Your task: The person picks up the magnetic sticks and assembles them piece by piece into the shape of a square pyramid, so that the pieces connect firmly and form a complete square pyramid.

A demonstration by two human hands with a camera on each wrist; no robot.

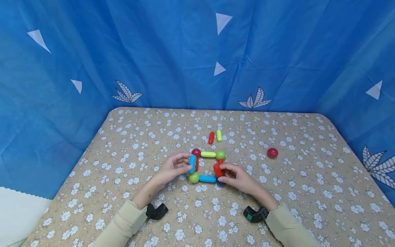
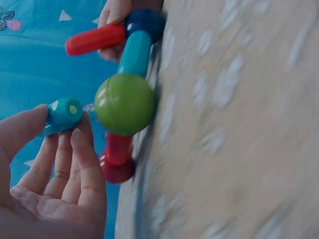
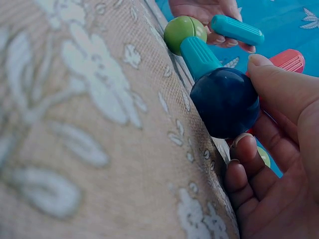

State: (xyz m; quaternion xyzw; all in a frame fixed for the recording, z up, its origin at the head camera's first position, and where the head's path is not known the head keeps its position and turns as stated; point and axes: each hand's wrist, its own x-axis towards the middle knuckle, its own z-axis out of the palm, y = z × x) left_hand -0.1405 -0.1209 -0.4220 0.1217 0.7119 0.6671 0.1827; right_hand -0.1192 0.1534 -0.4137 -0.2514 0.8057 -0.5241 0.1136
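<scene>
A four-sided frame of magnetic rods and balls lies on the table. Its corners are a red ball [image 1: 195, 152], a green ball [image 1: 220, 155], another green ball [image 2: 124, 104] and a dark blue ball [image 3: 225, 102]. A yellow-green rod [image 1: 208, 154], a light blue rod [image 1: 207, 178] and red rods join them. Above the left side, my left hand [image 1: 172, 169] pinches a loose light blue rod [image 1: 192, 164] between thumb and fingers. At the near right corner, my right hand [image 1: 242, 178] grips a red rod [image 2: 95, 40] that stands up from the dark blue ball, its fingers also around that ball.
Beyond the frame lie a loose red rod [image 1: 211, 137] and a yellow-green rod [image 1: 219, 135]. A red ball [image 1: 272, 153] sits apart to the right. Flowered cloth covers the table [image 1: 308, 192], and a blue curtain [image 1: 197, 51] hangs behind it.
</scene>
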